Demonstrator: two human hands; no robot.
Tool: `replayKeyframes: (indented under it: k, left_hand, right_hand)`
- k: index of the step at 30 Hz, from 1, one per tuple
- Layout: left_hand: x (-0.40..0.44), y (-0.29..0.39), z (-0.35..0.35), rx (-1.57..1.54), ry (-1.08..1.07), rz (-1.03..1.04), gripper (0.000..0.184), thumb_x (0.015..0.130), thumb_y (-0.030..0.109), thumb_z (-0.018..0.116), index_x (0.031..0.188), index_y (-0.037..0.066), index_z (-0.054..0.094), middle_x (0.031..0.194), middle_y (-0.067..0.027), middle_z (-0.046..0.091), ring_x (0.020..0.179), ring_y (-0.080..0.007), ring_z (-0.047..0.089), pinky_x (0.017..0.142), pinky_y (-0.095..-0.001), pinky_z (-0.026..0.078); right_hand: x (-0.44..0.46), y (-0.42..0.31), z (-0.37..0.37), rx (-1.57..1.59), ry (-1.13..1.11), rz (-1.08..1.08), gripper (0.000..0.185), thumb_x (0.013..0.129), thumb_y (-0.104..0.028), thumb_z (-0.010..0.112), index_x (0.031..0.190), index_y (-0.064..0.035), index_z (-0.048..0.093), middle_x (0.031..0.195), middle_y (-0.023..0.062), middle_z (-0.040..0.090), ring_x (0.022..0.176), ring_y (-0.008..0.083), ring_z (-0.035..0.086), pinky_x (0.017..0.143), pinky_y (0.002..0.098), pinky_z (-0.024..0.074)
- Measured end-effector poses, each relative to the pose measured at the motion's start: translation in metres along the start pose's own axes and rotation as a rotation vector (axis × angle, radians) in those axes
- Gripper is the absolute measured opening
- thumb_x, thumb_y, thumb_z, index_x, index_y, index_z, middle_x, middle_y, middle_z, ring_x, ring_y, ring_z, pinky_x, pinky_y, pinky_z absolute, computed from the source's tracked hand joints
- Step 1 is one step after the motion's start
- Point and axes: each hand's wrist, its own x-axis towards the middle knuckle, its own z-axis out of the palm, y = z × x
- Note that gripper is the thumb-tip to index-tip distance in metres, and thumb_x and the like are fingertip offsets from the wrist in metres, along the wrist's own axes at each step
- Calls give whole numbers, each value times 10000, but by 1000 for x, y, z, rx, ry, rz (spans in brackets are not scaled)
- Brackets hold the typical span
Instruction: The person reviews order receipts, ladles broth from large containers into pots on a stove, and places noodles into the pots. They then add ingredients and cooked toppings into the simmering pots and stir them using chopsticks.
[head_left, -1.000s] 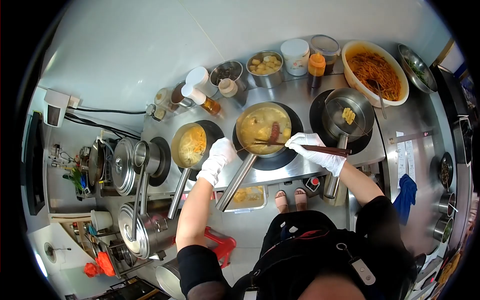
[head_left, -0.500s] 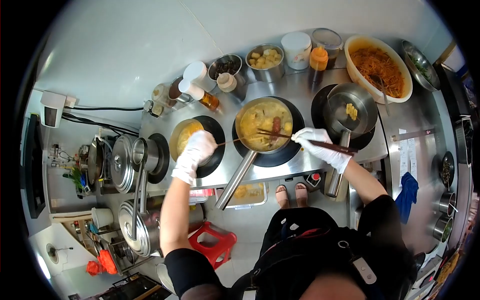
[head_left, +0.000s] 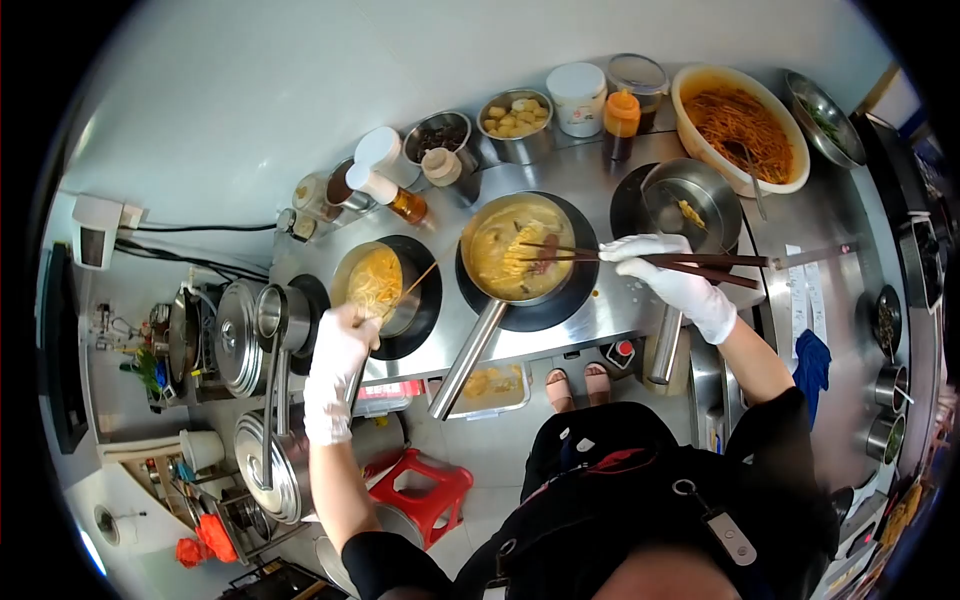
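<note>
My right hand (head_left: pixel 672 278), in a white glove, is closed around long dark chopsticks (head_left: pixel 700 262). Their tips are in the middle pan (head_left: pixel 484 342), at a clump of yellow noodles (head_left: pixel 508 258) in broth, beside a reddish-brown piece (head_left: pixel 541 264). My left hand (head_left: pixel 346 345), also gloved, is pinched on a thin brown stick (head_left: pixel 419 280); its kind is unclear. That hand is at the near edge of the left pan (head_left: pixel 406 318), which holds noodles (head_left: pixel 378 279). Below it, the pan's handle (head_left: pixel 356 380) shows partly.
Beyond the pans stand a pot of yellow cubes (head_left: pixel 515 119), an orange-topped bottle (head_left: pixel 621 124) and a big bowl of orange shreds (head_left: pixel 797 178). The right pan (head_left: pixel 735 205) holds a little noodle. Lidded pots (head_left: pixel 245 335) are at left, a red stool (head_left: pixel 425 487) below.
My left hand has drawn back toward me and left, and its stick now slants over the left pan. My right hand has moved slightly right; the chopsticks now bear on the noodles.
</note>
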Motion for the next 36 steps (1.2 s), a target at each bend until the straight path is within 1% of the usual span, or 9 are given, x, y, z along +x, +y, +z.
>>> replayKeyframes:
  k: [7,9,11,15,20,25,28,32,36]
  left_hand:
    - [-54,25,89,-674,-103,26,143,895,176,611,817,59,584,725,-46,612,508,-62,473,441,-196,352]
    - [-66,27,130,-1037,-174,85,175,862,206,667,890,63,570,874,-75,605,630,-101,523,553,-206,419]
    - [-76,36,163,-1287,-288,39,166,842,176,678,934,75,583,973,-60,520,761,-137,480,590,-224,387]
    - [-96,88,213,-1584,-586,-20,171,840,148,673,971,96,576,852,-16,463,667,-109,407,539,-212,345]
    - [-117,146,296,-1288,-855,185,152,949,172,529,1030,44,547,854,-93,560,680,-161,518,594,-276,431]
    - [-149,160,371,-1407,-1031,-145,73,975,101,457,950,49,502,858,-84,549,740,-174,532,685,-292,444]
    - [-157,145,390,-1245,-959,-397,105,975,114,457,893,59,493,871,-60,532,745,-167,526,671,-293,441]
    - [-144,182,447,-1055,-780,-544,187,931,186,525,788,83,461,614,1,441,472,-127,413,430,-275,323]
    - [-86,247,525,-1114,-693,-459,162,915,174,545,818,45,528,631,-24,521,457,-121,476,402,-243,367]
  right_hand:
    - [-4,8,2,69,-84,111,246,836,-174,642,1019,-14,676,1034,122,673,997,185,610,897,282,453]
    - [-5,-3,0,40,-35,326,294,860,-253,609,1049,-33,662,995,93,681,966,178,614,876,278,452]
    - [-3,35,5,-2,5,191,273,881,-257,585,1033,-46,667,994,81,683,953,173,618,864,280,455]
    - [-26,44,-1,297,346,127,194,880,-208,594,879,-45,700,852,89,682,782,163,631,728,274,482]
    - [-58,42,-75,131,388,-25,170,901,-105,548,923,-16,690,917,91,676,874,162,656,806,263,536]
    - [-29,15,-125,385,350,69,192,889,-154,595,885,23,669,864,93,672,832,175,648,757,275,557]
    - [-6,5,-139,303,276,56,196,851,-164,628,878,27,667,866,108,671,846,170,643,756,263,546]
    - [27,-8,-146,323,130,186,159,853,-130,634,893,22,659,882,75,663,826,145,637,771,258,539]
    - [44,-33,-135,130,120,219,158,812,-123,683,878,20,668,855,83,664,817,159,628,749,270,528]
